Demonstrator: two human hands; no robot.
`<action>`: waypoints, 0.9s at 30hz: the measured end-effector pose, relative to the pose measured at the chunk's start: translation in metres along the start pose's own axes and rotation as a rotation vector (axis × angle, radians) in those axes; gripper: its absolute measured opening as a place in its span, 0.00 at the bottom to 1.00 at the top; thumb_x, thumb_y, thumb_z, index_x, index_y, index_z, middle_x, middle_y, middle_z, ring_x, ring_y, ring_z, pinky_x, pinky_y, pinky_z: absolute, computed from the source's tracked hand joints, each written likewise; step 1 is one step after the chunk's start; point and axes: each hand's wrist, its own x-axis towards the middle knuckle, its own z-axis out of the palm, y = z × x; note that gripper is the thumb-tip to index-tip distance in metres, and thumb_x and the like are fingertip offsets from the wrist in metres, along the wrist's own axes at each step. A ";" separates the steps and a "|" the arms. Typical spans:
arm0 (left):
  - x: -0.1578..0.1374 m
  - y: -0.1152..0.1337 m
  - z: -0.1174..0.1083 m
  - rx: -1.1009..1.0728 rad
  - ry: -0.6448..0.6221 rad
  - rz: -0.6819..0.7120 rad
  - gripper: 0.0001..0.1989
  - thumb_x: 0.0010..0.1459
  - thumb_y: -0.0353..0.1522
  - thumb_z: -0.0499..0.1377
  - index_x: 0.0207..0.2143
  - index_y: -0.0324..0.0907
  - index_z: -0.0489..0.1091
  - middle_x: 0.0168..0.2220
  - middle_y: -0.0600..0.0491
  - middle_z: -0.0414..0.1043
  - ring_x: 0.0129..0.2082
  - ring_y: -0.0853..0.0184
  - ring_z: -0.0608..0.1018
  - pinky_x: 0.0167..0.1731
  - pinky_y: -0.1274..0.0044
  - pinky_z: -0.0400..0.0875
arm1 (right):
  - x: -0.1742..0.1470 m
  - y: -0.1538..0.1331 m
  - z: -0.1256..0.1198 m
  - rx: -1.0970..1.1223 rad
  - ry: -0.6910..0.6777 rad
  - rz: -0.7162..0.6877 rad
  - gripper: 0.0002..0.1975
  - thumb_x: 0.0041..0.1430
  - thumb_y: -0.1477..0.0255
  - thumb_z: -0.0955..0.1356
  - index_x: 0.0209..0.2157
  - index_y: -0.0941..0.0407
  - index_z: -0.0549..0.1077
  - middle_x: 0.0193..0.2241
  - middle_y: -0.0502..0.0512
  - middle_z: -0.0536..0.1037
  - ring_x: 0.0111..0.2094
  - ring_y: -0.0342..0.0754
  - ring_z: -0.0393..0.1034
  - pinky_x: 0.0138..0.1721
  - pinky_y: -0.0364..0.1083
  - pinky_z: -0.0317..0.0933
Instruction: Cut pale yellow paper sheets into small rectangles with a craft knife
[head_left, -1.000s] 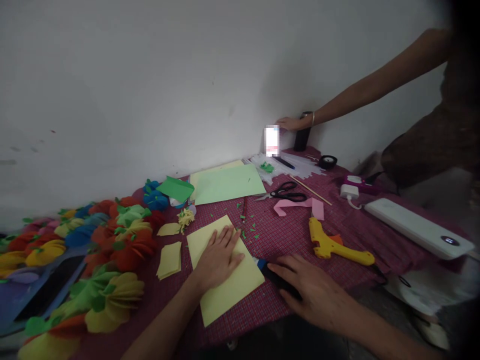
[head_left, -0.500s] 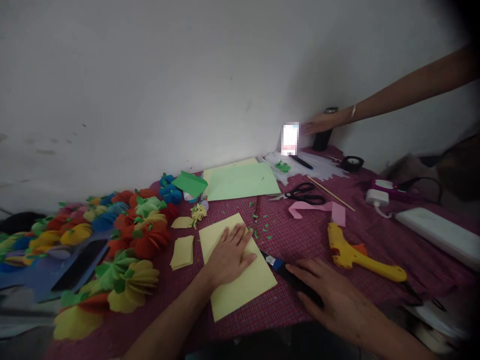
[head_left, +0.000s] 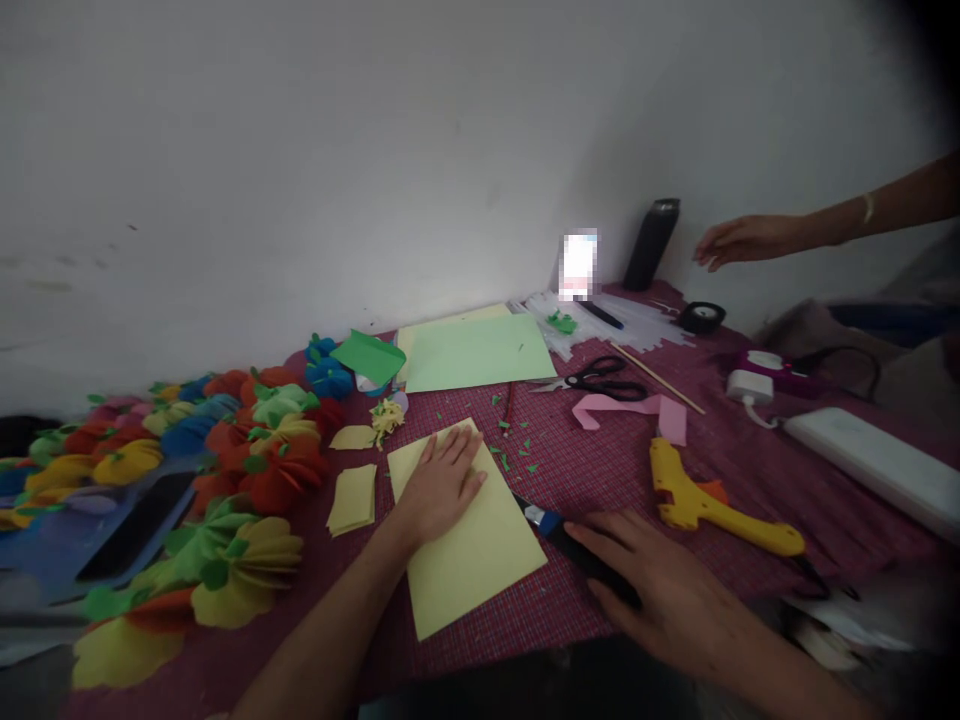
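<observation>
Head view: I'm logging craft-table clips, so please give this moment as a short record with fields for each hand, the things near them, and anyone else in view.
left hand: left hand pressed flat on the yellow paper sheet
right hand: right hand lying over the black handle of a blue-tipped cutter at the sheet's right edge
surface: red checked cloth
near right hand: yellow glue gun, pink paper strip, scissors
near left hand: small yellow paper stack, paper flowers
far side: light green sheet, black bottle
other person: hand in the air right of the bottle, not touching it

Dim, soft-focus view with dark, blurred corners at right.
</observation>
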 end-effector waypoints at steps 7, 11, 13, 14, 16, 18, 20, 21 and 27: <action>0.000 -0.002 0.007 0.027 -0.044 0.022 0.26 0.59 0.43 0.36 0.58 0.44 0.43 0.60 0.51 0.41 0.59 0.64 0.43 0.55 0.65 0.40 | 0.000 -0.003 -0.002 0.019 0.005 0.012 0.24 0.51 0.74 0.61 0.52 0.51 0.59 0.46 0.57 0.64 0.46 0.50 0.59 0.45 0.52 0.58; -0.001 -0.001 0.005 0.040 -0.034 0.031 0.25 0.60 0.42 0.36 0.58 0.45 0.44 0.60 0.52 0.42 0.59 0.64 0.43 0.55 0.64 0.40 | 0.002 -0.005 -0.003 0.034 0.012 0.008 0.24 0.51 0.75 0.61 0.51 0.52 0.59 0.46 0.57 0.64 0.46 0.50 0.58 0.45 0.52 0.58; -0.001 0.000 0.005 0.041 -0.029 0.035 0.25 0.60 0.42 0.36 0.58 0.45 0.43 0.60 0.52 0.41 0.59 0.64 0.42 0.55 0.64 0.40 | 0.006 -0.007 -0.004 0.042 0.010 0.011 0.24 0.50 0.76 0.61 0.51 0.53 0.60 0.45 0.57 0.65 0.45 0.50 0.58 0.45 0.52 0.58; -0.001 0.000 0.004 0.042 -0.028 0.037 0.25 0.60 0.42 0.37 0.58 0.45 0.43 0.60 0.52 0.42 0.59 0.64 0.42 0.55 0.64 0.40 | 0.008 -0.009 -0.004 0.045 0.006 0.012 0.24 0.50 0.76 0.61 0.51 0.53 0.60 0.45 0.57 0.65 0.45 0.50 0.59 0.44 0.52 0.58; -0.001 0.000 0.004 0.043 -0.033 0.039 0.25 0.60 0.42 0.37 0.58 0.46 0.43 0.60 0.52 0.42 0.59 0.64 0.42 0.55 0.64 0.40 | 0.014 -0.012 -0.005 0.050 -0.001 0.013 0.24 0.49 0.76 0.62 0.51 0.54 0.60 0.44 0.57 0.65 0.44 0.50 0.59 0.44 0.52 0.58; -0.001 0.001 0.004 0.047 -0.036 0.035 0.25 0.60 0.42 0.37 0.58 0.46 0.43 0.60 0.52 0.42 0.59 0.63 0.42 0.55 0.64 0.40 | 0.018 -0.014 -0.006 0.055 0.003 0.015 0.23 0.49 0.76 0.62 0.50 0.54 0.61 0.43 0.57 0.66 0.43 0.50 0.59 0.44 0.52 0.57; -0.001 0.001 0.004 0.053 -0.040 0.032 0.25 0.60 0.42 0.37 0.58 0.46 0.43 0.60 0.52 0.42 0.59 0.63 0.42 0.55 0.64 0.39 | 0.020 -0.015 -0.007 0.059 0.009 0.019 0.23 0.50 0.75 0.61 0.50 0.54 0.61 0.42 0.57 0.66 0.43 0.50 0.59 0.43 0.52 0.57; -0.001 0.001 0.004 0.055 -0.042 0.030 0.25 0.60 0.42 0.36 0.58 0.45 0.43 0.60 0.52 0.42 0.59 0.64 0.42 0.55 0.64 0.39 | 0.020 -0.014 -0.007 0.059 0.015 0.022 0.22 0.50 0.75 0.61 0.50 0.55 0.62 0.42 0.57 0.66 0.43 0.51 0.59 0.44 0.52 0.57; -0.002 0.001 0.004 0.059 -0.039 0.034 0.25 0.60 0.43 0.36 0.58 0.45 0.43 0.60 0.51 0.42 0.59 0.64 0.43 0.55 0.65 0.39 | 0.012 -0.006 -0.011 0.040 0.045 0.021 0.22 0.51 0.76 0.60 0.50 0.55 0.62 0.43 0.58 0.66 0.44 0.51 0.58 0.44 0.52 0.56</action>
